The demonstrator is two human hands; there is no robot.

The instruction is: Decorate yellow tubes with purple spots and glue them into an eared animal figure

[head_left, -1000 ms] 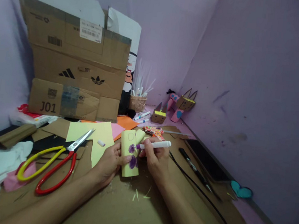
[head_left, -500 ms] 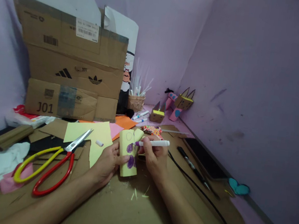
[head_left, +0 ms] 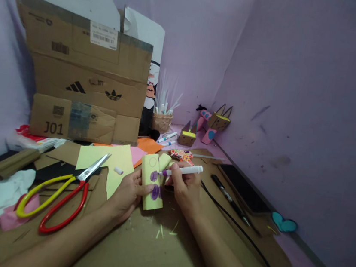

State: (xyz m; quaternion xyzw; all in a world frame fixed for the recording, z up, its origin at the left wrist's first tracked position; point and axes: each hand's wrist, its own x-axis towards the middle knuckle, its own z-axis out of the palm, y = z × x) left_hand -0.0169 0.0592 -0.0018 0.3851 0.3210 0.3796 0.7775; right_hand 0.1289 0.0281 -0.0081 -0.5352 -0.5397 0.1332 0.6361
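My left hand (head_left: 131, 192) grips a yellow paper-covered box shape (head_left: 147, 199) by its left side, thumb across the front. Two filled purple spots and an outlined circle above them mark its face. A yellow flap or leg sticks out at its upper right. In a pinch, my right hand (head_left: 185, 190) holds a white marker (head_left: 189, 170) with its purple tip at the middle spot's right edge. A small marker cap (head_left: 118, 170) lies on yellow paper (head_left: 123, 155) left of the box shape. Thin yellow scraps (head_left: 162, 231) lie below.
Large scissors (head_left: 83, 178) with yellow and red handles lie at left. Behind stands a cardboard box (head_left: 91, 68) beside a basket (head_left: 162, 123) of white sticks. A black cable (head_left: 235, 223), a craft knife (head_left: 230, 198) and a dark flat panel (head_left: 243, 187) lie at right.
The middle spot looks more evenly filled with purple. The marker tip has shifted slightly down at its right edge, and the box shape has moved only slightly.
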